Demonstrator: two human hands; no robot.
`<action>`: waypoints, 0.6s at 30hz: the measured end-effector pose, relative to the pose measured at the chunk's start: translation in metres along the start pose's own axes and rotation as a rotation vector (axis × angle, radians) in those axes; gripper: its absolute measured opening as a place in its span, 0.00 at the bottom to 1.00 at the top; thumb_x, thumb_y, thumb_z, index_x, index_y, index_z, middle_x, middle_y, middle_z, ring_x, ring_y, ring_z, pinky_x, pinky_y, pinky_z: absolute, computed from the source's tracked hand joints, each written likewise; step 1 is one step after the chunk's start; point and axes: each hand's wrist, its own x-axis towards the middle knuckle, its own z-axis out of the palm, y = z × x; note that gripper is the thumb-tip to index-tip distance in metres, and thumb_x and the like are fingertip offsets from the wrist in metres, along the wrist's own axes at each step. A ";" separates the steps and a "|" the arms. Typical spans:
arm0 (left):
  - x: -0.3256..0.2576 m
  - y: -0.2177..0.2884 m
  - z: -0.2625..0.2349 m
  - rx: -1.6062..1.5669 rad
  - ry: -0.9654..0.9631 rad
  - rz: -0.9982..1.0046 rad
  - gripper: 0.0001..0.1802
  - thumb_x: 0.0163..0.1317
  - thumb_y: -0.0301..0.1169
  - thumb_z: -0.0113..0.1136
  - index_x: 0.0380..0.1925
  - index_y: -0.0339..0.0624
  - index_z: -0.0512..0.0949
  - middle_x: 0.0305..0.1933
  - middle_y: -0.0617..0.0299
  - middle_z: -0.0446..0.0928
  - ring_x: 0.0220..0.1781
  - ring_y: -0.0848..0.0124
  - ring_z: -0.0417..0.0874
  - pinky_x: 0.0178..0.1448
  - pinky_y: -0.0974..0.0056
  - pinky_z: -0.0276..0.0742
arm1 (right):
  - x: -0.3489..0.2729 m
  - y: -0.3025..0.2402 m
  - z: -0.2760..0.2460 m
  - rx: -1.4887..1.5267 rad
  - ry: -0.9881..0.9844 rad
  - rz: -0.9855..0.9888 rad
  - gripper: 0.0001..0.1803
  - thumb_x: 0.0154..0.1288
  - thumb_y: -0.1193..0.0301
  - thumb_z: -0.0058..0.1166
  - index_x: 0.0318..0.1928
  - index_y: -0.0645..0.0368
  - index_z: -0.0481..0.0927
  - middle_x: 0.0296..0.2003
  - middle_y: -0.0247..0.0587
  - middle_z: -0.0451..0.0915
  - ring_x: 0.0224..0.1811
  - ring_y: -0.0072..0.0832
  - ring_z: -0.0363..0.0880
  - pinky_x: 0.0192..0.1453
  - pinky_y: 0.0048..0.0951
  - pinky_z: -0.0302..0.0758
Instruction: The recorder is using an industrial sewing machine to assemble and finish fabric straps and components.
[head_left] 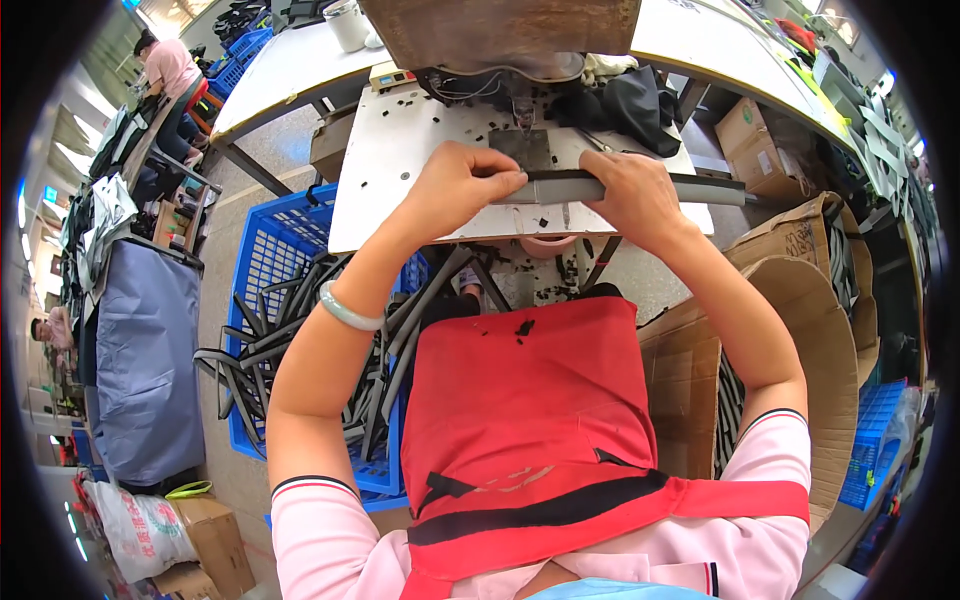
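A grey padded strip (557, 190) with a black edge lies crosswise over the front of the white work table. My left hand (455, 190) pinches its left end between thumb and fingers. Farther right, my right hand (638, 195) is wrapped over the same strip, whose right end (715, 190) sticks out past it. Just beyond the strip is a dark metal plate (528, 150) under a brown machine head (500, 35). What lies under my fingertips is hidden.
Small black scraps litter the white table (375, 215). A black cloth (630, 110) lies at its back right. Left of my legs, a blue crate (245, 400) holds many similar strips; a large cardboard box (810, 370) stands right. A person (172, 70) sits far left.
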 end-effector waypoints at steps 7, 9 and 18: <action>0.026 -0.012 0.000 0.116 0.152 0.017 0.15 0.60 0.35 0.66 0.37 0.31 0.85 0.25 0.66 0.78 0.26 0.79 0.72 0.30 0.71 0.67 | 0.023 0.014 0.017 0.027 0.096 0.039 0.15 0.52 0.66 0.65 0.38 0.56 0.75 0.30 0.47 0.80 0.38 0.46 0.80 0.41 0.43 0.75; 0.031 -0.016 -0.002 0.125 0.160 0.037 0.16 0.60 0.36 0.67 0.37 0.31 0.85 0.24 0.68 0.77 0.23 0.81 0.70 0.26 0.73 0.63 | 0.027 0.017 0.020 -0.006 0.067 0.042 0.19 0.51 0.65 0.67 0.41 0.57 0.75 0.28 0.46 0.81 0.37 0.46 0.82 0.40 0.44 0.76; 0.057 -0.034 -0.009 -0.034 0.178 -0.015 0.14 0.62 0.34 0.64 0.36 0.32 0.85 0.25 0.65 0.79 0.24 0.79 0.72 0.29 0.72 0.68 | 0.052 0.028 0.025 0.038 0.030 0.145 0.19 0.52 0.67 0.63 0.46 0.55 0.78 0.37 0.51 0.83 0.43 0.48 0.81 0.46 0.44 0.76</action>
